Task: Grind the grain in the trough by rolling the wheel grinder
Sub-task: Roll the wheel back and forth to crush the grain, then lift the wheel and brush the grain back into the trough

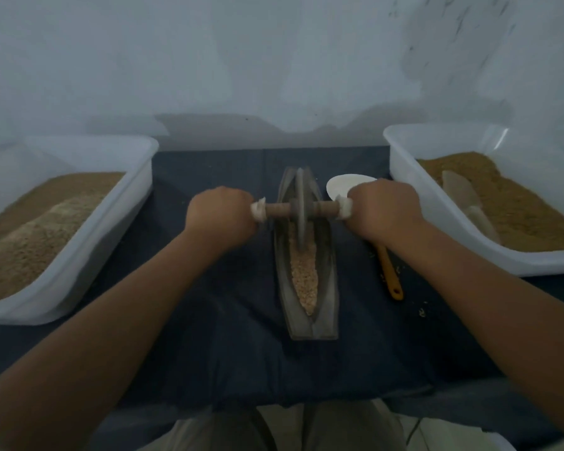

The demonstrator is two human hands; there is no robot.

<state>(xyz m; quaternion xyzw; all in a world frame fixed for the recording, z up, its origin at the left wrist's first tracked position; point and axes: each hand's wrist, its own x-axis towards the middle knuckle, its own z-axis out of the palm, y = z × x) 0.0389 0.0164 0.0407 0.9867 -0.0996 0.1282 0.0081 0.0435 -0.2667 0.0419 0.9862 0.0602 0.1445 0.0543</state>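
A long grey boat-shaped trough (323, 307) lies lengthwise on the dark cloth in front of me. Pale crushed grain (303, 275) fills its groove from the middle to the near end. The wheel grinder (302, 211), a thin grey disc on a wooden axle, stands upright in the far half of the groove. My left hand (220, 216) grips the axle's left end, which is wrapped in white cloth. My right hand (385, 211) grips the cloth-wrapped right end. Both arms are stretched forward.
A white plastic tub (118, 219) of brown grain sits at the left. A second white tub (414, 196) at the right holds ground meal and a pale scoop (466, 196). A spatula (389, 275) with a white head and yellow handle lies right of the trough. Behind is a wall.
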